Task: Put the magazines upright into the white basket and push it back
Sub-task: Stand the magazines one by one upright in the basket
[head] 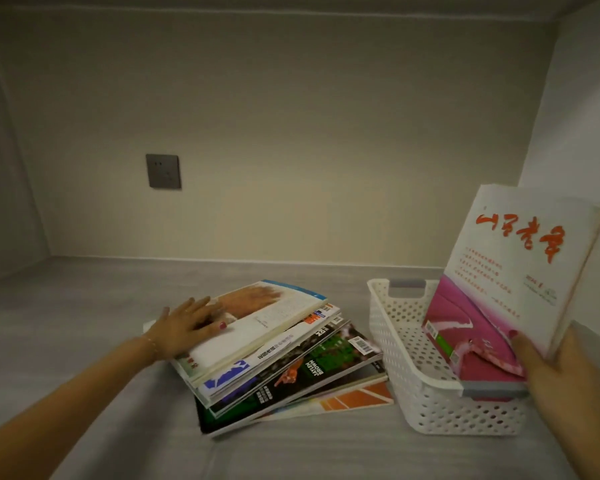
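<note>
A fanned stack of several magazines [284, 358] lies flat on the grey shelf surface. My left hand [187, 323] rests palm down on the top magazine, fingers spread. To the right stands the white perforated basket [395, 348], with a pink-covered magazine [465, 341] leaning inside it. My right hand [565, 379] grips the lower edge of a white magazine with red lettering [520, 258], held nearly upright over the basket's right side.
The shelf is a recess with a beige back wall [291, 116] and side walls left and right. A dark grey wall socket [163, 170] sits on the back wall. Grey shelf surface [84, 306] stretches behind and left of the stack.
</note>
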